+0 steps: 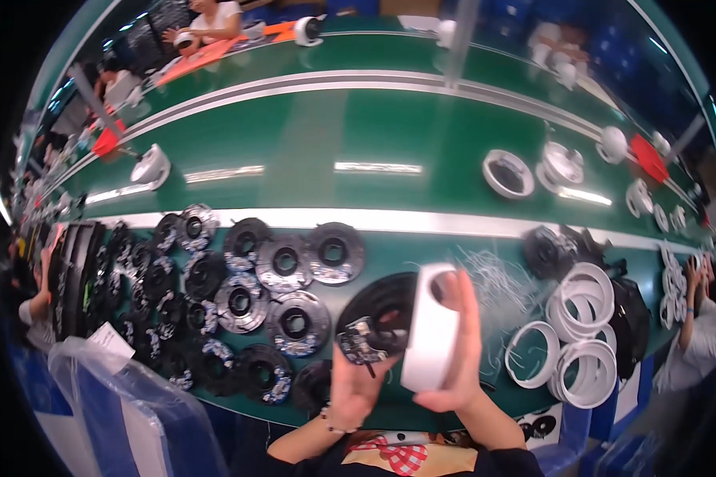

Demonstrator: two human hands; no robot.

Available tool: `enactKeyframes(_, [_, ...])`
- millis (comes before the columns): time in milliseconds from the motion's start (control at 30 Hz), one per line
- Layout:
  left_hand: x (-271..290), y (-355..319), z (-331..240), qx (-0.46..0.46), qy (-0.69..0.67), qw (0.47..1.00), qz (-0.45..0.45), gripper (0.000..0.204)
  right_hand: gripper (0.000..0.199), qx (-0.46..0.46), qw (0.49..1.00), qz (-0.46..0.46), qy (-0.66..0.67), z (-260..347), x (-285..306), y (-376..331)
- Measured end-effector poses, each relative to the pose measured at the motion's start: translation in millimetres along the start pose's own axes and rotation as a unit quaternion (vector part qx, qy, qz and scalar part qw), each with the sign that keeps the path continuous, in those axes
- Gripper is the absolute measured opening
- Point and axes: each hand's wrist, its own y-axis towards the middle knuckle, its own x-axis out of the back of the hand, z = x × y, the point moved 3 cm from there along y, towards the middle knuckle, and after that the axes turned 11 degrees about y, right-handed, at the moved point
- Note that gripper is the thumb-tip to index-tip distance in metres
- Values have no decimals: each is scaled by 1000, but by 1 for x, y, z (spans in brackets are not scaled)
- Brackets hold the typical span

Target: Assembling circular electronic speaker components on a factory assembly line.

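Note:
Over the front of the green bench, my left hand [353, 391] grips a black round disc [378, 302] with a small circuit board near its lower edge. Its fingers are mostly hidden behind the disc. My right hand [468, 358] is closed around a white ring housing [429, 348], tilted so that its outer wall shows. The housing stands right beside the disc; I cannot tell whether they touch. To the left lie many similar black discs [297, 322] with shiny circuit boards. Several loose white rings [585, 374] are stacked to the right.
Thin whitish strips [497, 282] lie behind my right hand, beside black parts [553, 250]. Beyond a metal rail [374, 219], a green conveyor [294, 143] carries white housings [507, 173]. A plastic-covered blue chair [127, 389] stands front left. Other people work at both sides and across.

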Motion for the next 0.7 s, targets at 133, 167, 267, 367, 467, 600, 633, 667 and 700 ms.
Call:
enactKeyframes(133, [9, 5, -15, 104, -41, 992, 53, 89, 119, 156, 939, 99, -289, 9, 10, 20])
enactKeyframes(167, [15, 6, -11, 120, -10, 992, 32, 89, 116, 177, 922, 108, -327, 13, 9, 22])
enactKeyframes(267, [24, 3, -5, 119, 45, 992, 20, 78, 102, 187, 889, 211, -360, 15, 6, 25])
enactKeyframes(367, [28, 3, -7, 131, -14, 991, 34, 65, 96, 118, 884, 285, -351, 16, -2, 25])
enactKeyframes(467, [30, 6, -11, 136, -109, 984, 46, 57, 103, 83, 903, 275, -319, 23, 3, 28])
enactKeyframes(600, [36, 7, -2, 202, -85, 972, -82, 43, 122, -9, 997, 79, -14, 19, 25, 18])
enactKeyframes(633, [33, 9, -1, 133, -36, 985, -104, 43, 126, -39, 998, 46, -3, 19, 31, 15])
enactKeyframes(667, [30, 10, 0, 63, 13, 990, -125, 44, 123, -134, 986, -46, 92, 15, 28, 6])
enactKeyframes(700, [24, 12, 0, 24, 38, 995, -91, 52, 122, -154, 980, -69, 107, 11, 28, -4])
